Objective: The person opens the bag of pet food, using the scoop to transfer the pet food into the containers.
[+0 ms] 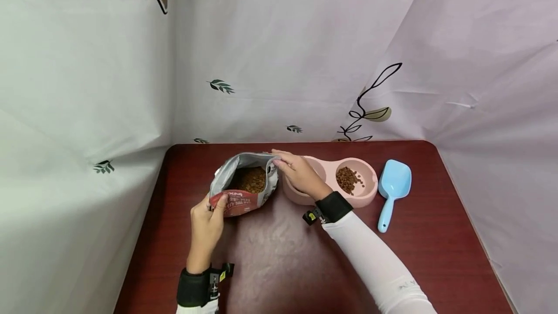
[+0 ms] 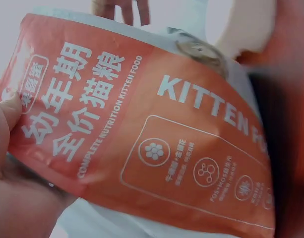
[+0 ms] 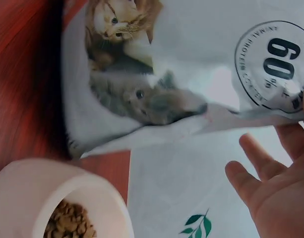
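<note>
A kitten food bag [image 1: 239,200], red-orange and silver, stands with its mouth spread wide, and brown kibble [image 1: 255,178] shows inside. My left hand [image 1: 207,222] pinches the bag's rim at the near left corner, thumb on the printed front. At the far right corner my right hand [image 1: 301,173] grips the rim between thumb and fingers. In the right wrist view some fingers [image 3: 251,181] of that hand extend below the bag's edge. A pink double bowl [image 1: 330,166] lies right of the bag, partly hidden under my right hand and wrist.
Kibble [image 1: 347,180] lies in the right-hand cup of the double bowl. A light blue scoop [image 1: 395,180] rests to its right, handle toward me. The dark red table [image 1: 418,256] meets a white patterned cloth [image 1: 283,62] at its back edge.
</note>
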{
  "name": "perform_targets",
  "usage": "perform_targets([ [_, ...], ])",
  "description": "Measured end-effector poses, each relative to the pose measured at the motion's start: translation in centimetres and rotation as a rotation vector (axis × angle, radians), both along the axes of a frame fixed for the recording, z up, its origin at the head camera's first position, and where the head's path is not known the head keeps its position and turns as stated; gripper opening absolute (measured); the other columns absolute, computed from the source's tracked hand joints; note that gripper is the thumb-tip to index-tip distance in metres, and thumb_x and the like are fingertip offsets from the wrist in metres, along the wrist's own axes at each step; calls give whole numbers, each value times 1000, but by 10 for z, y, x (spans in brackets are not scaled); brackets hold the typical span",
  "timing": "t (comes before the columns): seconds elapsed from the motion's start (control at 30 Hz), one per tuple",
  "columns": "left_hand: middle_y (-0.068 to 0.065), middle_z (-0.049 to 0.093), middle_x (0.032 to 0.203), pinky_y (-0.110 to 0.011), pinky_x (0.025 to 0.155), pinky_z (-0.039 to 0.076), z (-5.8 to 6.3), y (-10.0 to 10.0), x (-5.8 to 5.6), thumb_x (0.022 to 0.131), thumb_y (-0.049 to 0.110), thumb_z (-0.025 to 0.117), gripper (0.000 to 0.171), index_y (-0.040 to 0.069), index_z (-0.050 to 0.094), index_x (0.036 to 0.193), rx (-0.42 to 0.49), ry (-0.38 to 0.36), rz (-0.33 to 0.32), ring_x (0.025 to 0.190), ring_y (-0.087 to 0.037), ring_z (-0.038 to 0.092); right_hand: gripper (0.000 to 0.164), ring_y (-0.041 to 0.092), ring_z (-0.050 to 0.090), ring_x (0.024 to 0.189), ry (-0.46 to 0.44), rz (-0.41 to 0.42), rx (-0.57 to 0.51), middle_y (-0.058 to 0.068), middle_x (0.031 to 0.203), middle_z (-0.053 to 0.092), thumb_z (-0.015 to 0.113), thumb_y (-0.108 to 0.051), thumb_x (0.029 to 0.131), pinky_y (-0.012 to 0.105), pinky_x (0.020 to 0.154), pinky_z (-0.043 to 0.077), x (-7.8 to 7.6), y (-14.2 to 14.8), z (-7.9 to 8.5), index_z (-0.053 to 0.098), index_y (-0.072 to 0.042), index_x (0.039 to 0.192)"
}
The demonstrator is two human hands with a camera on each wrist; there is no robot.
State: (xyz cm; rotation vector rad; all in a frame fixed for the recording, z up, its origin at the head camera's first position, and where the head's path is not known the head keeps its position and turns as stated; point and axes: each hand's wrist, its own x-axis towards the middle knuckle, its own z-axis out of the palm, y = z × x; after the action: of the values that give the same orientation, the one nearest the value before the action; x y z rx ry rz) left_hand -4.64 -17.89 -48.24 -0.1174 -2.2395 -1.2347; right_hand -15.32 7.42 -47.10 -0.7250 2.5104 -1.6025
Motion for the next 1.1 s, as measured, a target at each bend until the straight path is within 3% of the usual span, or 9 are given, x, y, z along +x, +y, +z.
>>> perform_targets([
  [0.13,-22,73,87,-8,74,47,-5,10,-10,93,-5,71,10,-10,73,102,217,-49,76,83,9,60,23,19,62,118,-68,2,-84,10,126,66,49,-28,111,38,99,48,-1,-10,-4,65,-13,119],
  [0.23,-18,69,82,-10,70,45,-16,19,-19,96,-1,70,11,-11,71,100,320,-14,144,76,6,58,22,15,57,110,-167,10,-199,7,118,61,50,-29,111,36,94,45,0,-20,-14,58,-17,126],
  [0.3,-14,67,77,-11,67,44,-22,22,-25,98,8,70,20,-12,71,95,351,33,188,71,4,56,24,13,57,114,-194,-12,-251,4,122,62,53,-29,110,34,98,46,-1,-28,-22,57,-16,130],
  [0.4,-16,66,69,-11,61,44,-27,24,-30,100,17,69,33,-14,71,87,382,88,222,64,5,56,23,14,60,107,-154,-83,-292,7,117,64,55,-28,109,32,93,49,-5,-38,-33,61,-12,124],
  [0.47,-8,67,65,-11,56,45,-28,24,-32,101,21,68,41,-15,70,82,423,110,228,60,5,58,23,15,61,99,-105,-151,-306,8,108,66,56,-27,108,29,86,50,-7,-42,-36,65,-9,118],
  [0.63,16,67,65,-13,51,47,-24,23,-33,102,24,67,49,-17,68,76,547,85,242,56,3,61,25,12,59,92,-99,-248,-417,10,101,67,56,-24,108,25,80,47,-11,-44,-38,69,-2,112],
  [0.67,16,68,65,-14,50,47,-22,23,-33,103,23,66,48,-18,68,77,567,72,246,56,2,61,26,11,58,91,-107,-259,-435,9,99,66,56,-23,108,25,79,47,-11,-43,-37,69,-2,110],
  [0.87,15,67,66,-14,51,48,-11,21,-37,105,15,61,41,-18,69,82,590,12,304,56,2,61,28,10,61,84,-185,-313,-531,3,92,66,55,-20,109,23,75,50,-11,-45,-36,68,4,108],
  [1.1,19,67,70,-14,52,49,-14,10,-47,107,17,58,41,-19,70,90,568,-45,314,59,3,62,31,7,66,82,-257,-341,-554,5,95,72,54,-23,109,23,73,53,-16,-48,-39,70,2,116],
])
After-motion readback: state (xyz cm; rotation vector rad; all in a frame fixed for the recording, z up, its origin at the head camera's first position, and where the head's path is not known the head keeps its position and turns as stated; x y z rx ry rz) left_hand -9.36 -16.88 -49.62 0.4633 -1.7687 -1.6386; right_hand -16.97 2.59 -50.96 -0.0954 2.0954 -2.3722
